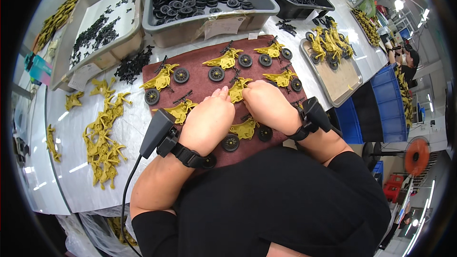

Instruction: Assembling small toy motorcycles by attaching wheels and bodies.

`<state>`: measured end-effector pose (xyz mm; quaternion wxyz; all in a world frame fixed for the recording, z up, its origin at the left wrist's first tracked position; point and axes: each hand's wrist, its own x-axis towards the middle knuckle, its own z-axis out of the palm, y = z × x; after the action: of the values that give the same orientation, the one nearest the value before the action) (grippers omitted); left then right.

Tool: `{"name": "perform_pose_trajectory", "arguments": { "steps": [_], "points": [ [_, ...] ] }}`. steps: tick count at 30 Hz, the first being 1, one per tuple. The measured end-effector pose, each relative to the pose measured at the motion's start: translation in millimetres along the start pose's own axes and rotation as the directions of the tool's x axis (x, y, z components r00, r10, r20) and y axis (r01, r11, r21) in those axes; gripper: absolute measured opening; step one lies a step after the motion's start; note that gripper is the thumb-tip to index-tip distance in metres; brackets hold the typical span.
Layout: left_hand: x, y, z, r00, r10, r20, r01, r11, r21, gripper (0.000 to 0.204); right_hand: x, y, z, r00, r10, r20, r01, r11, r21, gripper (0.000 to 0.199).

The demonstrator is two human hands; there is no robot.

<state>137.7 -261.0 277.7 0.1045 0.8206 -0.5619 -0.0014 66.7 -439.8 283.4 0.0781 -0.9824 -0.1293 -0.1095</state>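
Note:
On a dark red cloth (190, 54), my hands meet at a yellow toy motorcycle body (237, 89). My left hand (209, 116) lies at its left side, fingers pointing forward and pressed together. What sits under those fingertips is hidden. My right hand (270, 107) is closed at the body's right end, its fingertips out of sight beneath the hand. Around them lie more yellow bodies with black handlebar parts, such as the motorcycle body (223, 60) further back. Loose black wheels (181, 75) rest beside several of them. Near my torso is another yellow body (245, 128) with wheels.
A grey bin of black wheels (271, 9) stands at the back, beside a grey bin (135, 33) and black bin (326, 4) of small black parts. Yellow bodies (104, 133) are piled left. A tray (328, 85) with wheeled motorcycles and blue crates (388, 100) are right.

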Motion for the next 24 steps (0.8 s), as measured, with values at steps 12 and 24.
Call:
{"name": "perform_pose_trajectory", "arguments": {
  "steps": [12,24],
  "points": [
    [-1.3,-2.7,1.7,0.998,-0.059,-0.022,0.056,0.992,-0.111,0.02,2.1,-5.1,-11.2,0.923,0.296,0.244,-0.301,0.953,-0.018,0.018],
    [-1.0,1.4,-10.4,0.999,-0.043,-0.002,0.043,0.996,-0.077,0.018,5.0,-9.4,-7.1,0.956,0.228,0.182,-0.205,0.969,-0.138,0.019]
  ]
}}
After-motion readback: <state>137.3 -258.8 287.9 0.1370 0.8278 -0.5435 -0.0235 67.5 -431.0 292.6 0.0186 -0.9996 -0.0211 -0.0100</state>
